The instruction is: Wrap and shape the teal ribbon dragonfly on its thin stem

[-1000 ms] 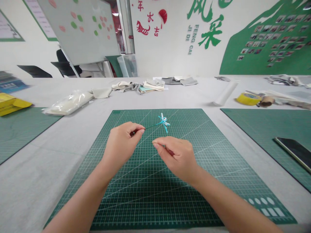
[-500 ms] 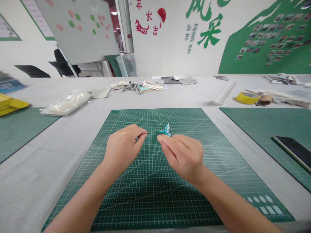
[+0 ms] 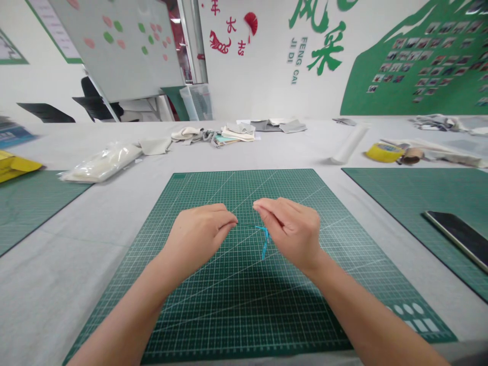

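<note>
A small blue piece on a thin dark stem hangs over the green cutting mat. My left hand pinches the stem's end between thumb and fingertips. Just right of the blue piece, my right hand has its thumb and fingers pressed together, its fingertips above the stem. What those fingertips hold, if anything, is too small to make out. Part of the blue piece lies close against the right hand, partly hidden by it.
A phone lies on another mat at the right. Farther back are a clear plastic packet, folded cloths, a white roll and yellow tape. A yellow packet sits at the left.
The blue piece has turned from pointing upward to hanging downward, lower than before. My left hand has moved slightly down and right; my right fingertips have risen a little, away from the stem.
</note>
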The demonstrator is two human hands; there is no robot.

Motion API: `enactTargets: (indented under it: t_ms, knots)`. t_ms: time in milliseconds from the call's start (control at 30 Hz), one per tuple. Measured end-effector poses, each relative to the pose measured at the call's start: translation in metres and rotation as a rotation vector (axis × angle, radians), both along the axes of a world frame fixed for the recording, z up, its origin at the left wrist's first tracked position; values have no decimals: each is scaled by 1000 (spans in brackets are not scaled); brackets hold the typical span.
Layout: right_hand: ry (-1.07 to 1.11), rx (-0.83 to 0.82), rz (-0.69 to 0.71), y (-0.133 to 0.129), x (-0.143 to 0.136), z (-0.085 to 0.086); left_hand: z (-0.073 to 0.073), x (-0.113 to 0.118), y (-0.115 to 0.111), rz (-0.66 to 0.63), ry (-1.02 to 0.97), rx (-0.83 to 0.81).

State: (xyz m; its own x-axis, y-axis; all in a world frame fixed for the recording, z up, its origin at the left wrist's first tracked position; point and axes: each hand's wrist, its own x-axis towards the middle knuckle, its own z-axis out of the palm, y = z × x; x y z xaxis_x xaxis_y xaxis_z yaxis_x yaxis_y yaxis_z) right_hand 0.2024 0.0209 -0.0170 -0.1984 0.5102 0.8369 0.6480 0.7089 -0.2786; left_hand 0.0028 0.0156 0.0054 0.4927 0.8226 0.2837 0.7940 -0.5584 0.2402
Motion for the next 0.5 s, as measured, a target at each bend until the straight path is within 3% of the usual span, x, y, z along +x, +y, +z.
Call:
enactTargets:
  t_ms: [267, 500]
  knots:
    - [57, -123, 46, 6, 3, -4, 2, 2, 0, -115, 69, -50]
    - [214, -420, 130, 20, 7, -10, 5, -1, 0, -227, -77, -177]
